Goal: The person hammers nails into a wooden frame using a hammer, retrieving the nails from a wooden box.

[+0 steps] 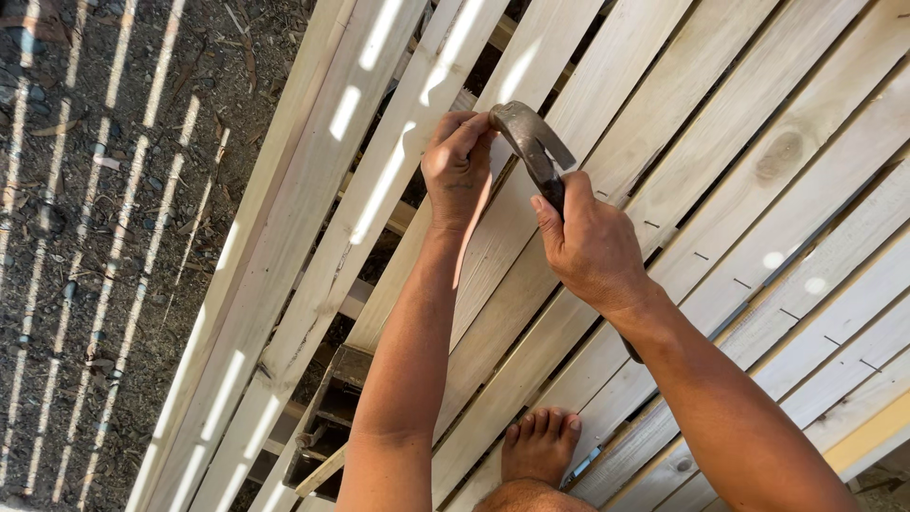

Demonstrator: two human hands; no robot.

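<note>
Standing on pale wooden slats (531, 313) is one bare foot (540, 444), nearest the camera. Farther up, the right hand (592, 248) is closing its fingers tightly around the handle of one claw hammer (533, 147). The left hand (459, 169) is pinching its fingers together against a slat beside the hammer head. Beyond, dirt ground (104, 190) is lying striped with sunlight.

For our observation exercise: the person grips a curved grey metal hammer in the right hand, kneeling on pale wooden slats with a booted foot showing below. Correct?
Not quite. The foot is bare, not booted, as the head view shows. The right hand does grip the curved grey metal hammer over the pale wooden slats.
</note>
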